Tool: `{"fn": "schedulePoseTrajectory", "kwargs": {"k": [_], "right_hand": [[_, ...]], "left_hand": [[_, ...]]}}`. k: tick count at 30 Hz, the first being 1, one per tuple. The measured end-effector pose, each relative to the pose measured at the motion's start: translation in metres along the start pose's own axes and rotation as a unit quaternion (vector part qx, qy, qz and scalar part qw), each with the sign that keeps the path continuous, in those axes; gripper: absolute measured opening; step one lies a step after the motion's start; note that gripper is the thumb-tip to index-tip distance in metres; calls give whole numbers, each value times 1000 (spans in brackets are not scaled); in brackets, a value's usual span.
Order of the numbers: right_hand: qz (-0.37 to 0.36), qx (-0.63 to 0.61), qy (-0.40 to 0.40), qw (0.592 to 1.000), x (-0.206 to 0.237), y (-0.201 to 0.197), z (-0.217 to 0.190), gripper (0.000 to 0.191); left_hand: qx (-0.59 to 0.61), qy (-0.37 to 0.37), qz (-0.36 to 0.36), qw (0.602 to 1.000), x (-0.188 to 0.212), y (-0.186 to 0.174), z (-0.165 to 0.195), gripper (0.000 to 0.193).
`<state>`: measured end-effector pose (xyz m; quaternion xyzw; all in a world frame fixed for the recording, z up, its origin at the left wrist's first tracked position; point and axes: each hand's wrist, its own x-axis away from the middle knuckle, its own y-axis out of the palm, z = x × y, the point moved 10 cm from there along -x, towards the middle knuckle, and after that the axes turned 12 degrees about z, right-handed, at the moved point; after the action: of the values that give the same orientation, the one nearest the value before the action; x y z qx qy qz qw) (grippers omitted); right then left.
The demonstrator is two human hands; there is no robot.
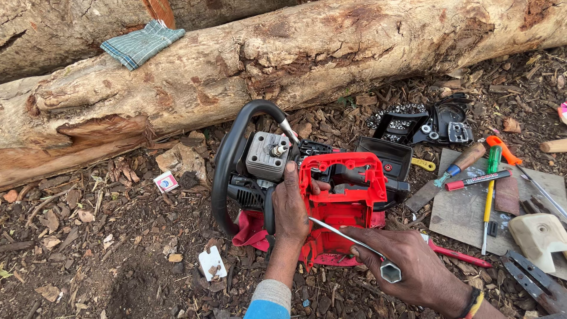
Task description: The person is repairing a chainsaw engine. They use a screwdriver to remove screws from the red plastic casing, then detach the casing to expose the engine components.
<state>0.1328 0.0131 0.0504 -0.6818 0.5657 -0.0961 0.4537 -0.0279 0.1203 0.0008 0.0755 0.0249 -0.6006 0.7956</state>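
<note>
Nearest to me, the right hand point(413, 269) is curled shut around a long metal socket wrench point(354, 243); its hexagonal socket end sits by my knuckles and the thin shaft runs up and left, the tip resting against the red housing point(342, 204) of a partly stripped chainsaw. Just left of it, the left hand point(290, 207) lies over the left edge of that red housing, fingers wrapped round the edge and thumb pointing up toward the grey cylinder point(267, 155) with its spark plug point(277, 150), so this hand is closed in a steadying grip on the saw body. The saw lies on bark-strewn ground in the middle of the view, its black loop handle point(227, 159) arching on the left and a red cloth point(251, 230) beneath it.

I judge the step in hand to be work on the housing with the cover already off: the wrench tip is placed at the case while the other hand braces it. The next move calls, I think, for keeping the saw pinned firmly and guiding the slim shaft squarely, since it could slip off the plastic.

To the right lies a board point(460, 212) carrying screwdrivers point(489, 195) and a beige cover point(538, 233). Farther off rest a black side cover with saw chain point(422, 124), then a large log point(331, 53) with a checked cloth point(140, 42) upon it.
</note>
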Motion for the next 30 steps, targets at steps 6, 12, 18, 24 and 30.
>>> {"fn": "schedulePoseTrajectory", "kwargs": {"k": [6,12,18,24,30], "right_hand": [[6,6,-11,1000,0,0,-2,46],[8,11,-14,1000,0,-1,-2,47],[-1,14,-2,1000,1,1,2,47],[8,24,-12,1000,1,1,0,45],[0,23,4,1000,1,2,4,52]], "left_hand": [[-12,13,0,1000,0,0,5,89],[-29,34,-5,999,1,1,8,88],[-15,30,-12,999,1,1,6,86],[-22,35,-12,999,1,1,4,87],[-6,11,-18,1000,0,3,-2,86]]}}
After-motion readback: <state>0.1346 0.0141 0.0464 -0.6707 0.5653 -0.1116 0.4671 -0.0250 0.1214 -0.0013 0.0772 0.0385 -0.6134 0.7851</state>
